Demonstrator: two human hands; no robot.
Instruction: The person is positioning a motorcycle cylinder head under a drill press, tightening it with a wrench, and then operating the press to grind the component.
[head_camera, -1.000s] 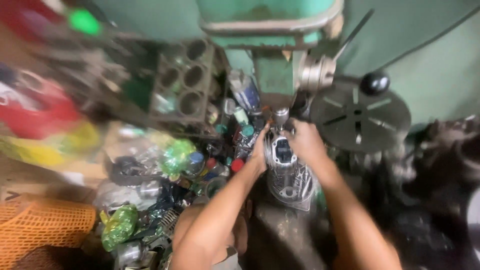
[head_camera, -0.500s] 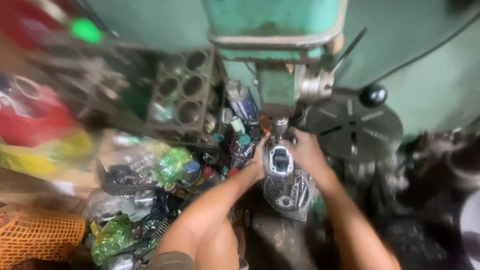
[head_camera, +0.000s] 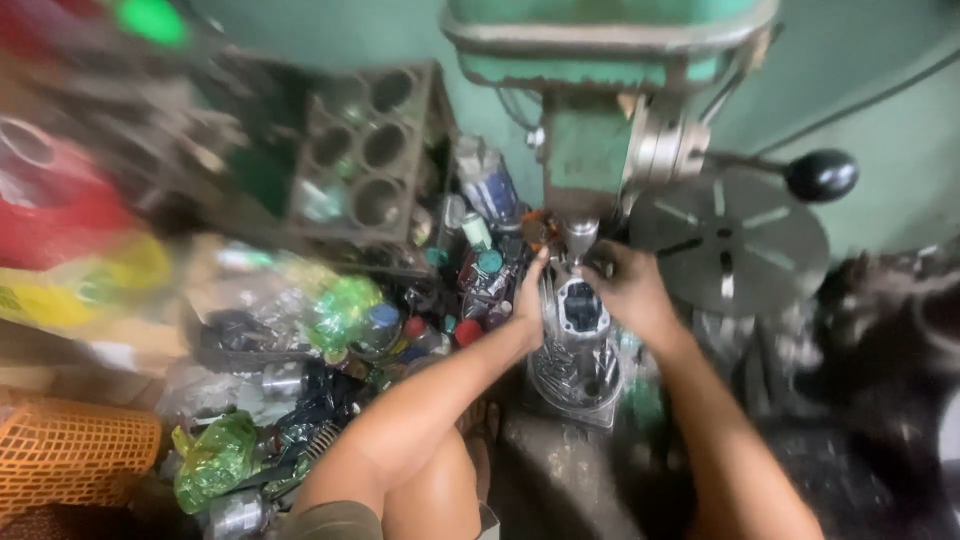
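Head view, looking down: both bare hands met at a metal engine casting (head_camera: 578, 335) that stood upright beneath the spindle (head_camera: 580, 238) of a green drill press (head_camera: 600, 90). The left hand (head_camera: 528, 295) lay against the casting's left side, fingers curled onto its upper edge in a closed grip. The right hand (head_camera: 625, 290) was pressed over the casting's top right, its fingers wrapped close to the spindle tip; whether they pinched the spindle or the casting could not be told. The casting rested on a grimy base near the press column. To the right, a round slotted press table (head_camera: 735, 240) sat swung aside, with a black-knobbed feed lever (head_camera: 818, 175) above it. To the left, the bench carried cluttered spray cans (head_camera: 490, 185), a dark block with round bores (head_camera: 365, 160), green plastic bags (head_camera: 215, 460) and an orange mesh basket (head_camera: 70, 450).
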